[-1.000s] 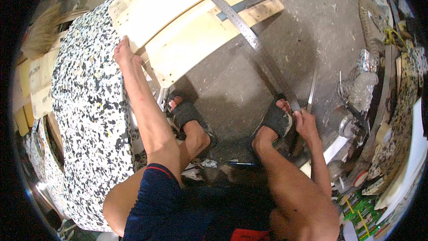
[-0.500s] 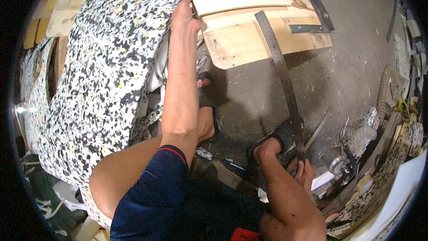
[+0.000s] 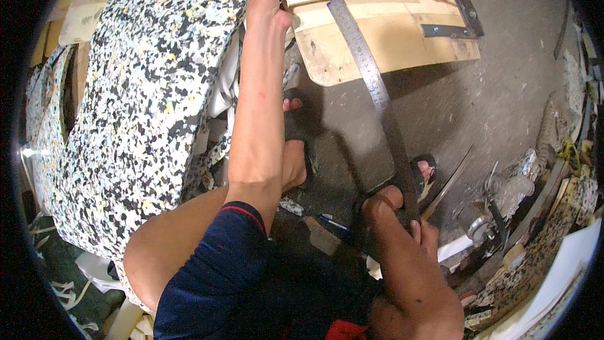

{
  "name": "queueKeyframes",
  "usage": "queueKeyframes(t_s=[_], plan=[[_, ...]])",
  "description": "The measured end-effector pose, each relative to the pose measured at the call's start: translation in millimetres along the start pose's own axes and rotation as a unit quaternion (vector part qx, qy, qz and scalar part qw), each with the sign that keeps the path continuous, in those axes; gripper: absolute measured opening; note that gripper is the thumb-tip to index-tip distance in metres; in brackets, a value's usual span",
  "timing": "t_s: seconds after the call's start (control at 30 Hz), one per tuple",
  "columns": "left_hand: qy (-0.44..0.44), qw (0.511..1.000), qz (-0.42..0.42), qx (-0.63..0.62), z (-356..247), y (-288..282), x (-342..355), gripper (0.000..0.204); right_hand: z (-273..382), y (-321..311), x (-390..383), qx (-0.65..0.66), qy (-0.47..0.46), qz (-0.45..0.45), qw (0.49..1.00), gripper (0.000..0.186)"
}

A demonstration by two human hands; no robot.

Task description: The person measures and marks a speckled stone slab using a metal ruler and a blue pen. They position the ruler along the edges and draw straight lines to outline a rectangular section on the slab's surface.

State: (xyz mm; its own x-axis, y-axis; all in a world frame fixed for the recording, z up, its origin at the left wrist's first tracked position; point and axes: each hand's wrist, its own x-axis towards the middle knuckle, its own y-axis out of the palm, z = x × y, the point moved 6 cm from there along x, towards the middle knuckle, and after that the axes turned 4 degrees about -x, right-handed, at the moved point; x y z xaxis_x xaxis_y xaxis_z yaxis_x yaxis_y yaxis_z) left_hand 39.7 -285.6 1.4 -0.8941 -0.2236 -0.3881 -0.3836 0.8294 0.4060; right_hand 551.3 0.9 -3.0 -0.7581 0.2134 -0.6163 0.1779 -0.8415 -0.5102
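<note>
Ruler (image 3: 376, 93): silver-grey with fine dark graduations over the upper portion, dark grey-brown over the lower portion. Wooden board (image 3: 402, 41): pale cream to light tan, with one brown blotch. Metal bracket (image 3: 463, 1): dark grey. Foam sheet (image 3: 145, 113): dense black, white and grey speckle, scattered yellow flecks. Sleeve (image 3: 211, 271): navy blue, red stripe near the hem. Floor (image 3: 453, 110): grey-brown. Pen (image 3: 334, 223): partly blue.
</note>
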Motion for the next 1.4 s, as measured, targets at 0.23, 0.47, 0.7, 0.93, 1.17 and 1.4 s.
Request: queueKeyframes(t_s=[0.23, 0.47, 0.7, 0.93, 1.17, 1.4], plan=[[-0.058, 0.997, 0.024, -0.055, 16.2, -44.9, 66.5, 0.032, -3.1, 14.0, -1.5, 0.013, -0.025, 0.058, 0.998, 0.028], [-0.027, 0.999, 0.025, -0.018, 14.6, -43.5, 72.9, 0.029, -22.9, 25.6, -7.5, 0.078, 0.003, 0.064, 0.995, 0.028], [-0.006, 1.000, -0.005, -0.009, 10.6, -53.2, 78.3, 0.024, 27.5, 9.1, 0.7, 0.053, 0.054, 0.118, 0.990, 0.027], [-0.026, 0.999, 0.024, -0.036, 21.1, -40.3, 71.4, 0.029, 0.8, 21.7, -5.0, 0.144, 0.085, 0.138, 0.976, 0.028], [-0.011, 1.000, -0.013, -0.013, 17.1, -6.8, 15.1, 0.039, -15.1, 25.3, -5.6, 0.118, 0.086, 0.131, 0.981, 0.026], [0.013, 0.998, 0.016, 0.056, -0.6, -16.9, 9.7, 0.032, -9.3, -12.7, -48.6, 0.095, 0.131, 0.055, 0.985, 0.019]])
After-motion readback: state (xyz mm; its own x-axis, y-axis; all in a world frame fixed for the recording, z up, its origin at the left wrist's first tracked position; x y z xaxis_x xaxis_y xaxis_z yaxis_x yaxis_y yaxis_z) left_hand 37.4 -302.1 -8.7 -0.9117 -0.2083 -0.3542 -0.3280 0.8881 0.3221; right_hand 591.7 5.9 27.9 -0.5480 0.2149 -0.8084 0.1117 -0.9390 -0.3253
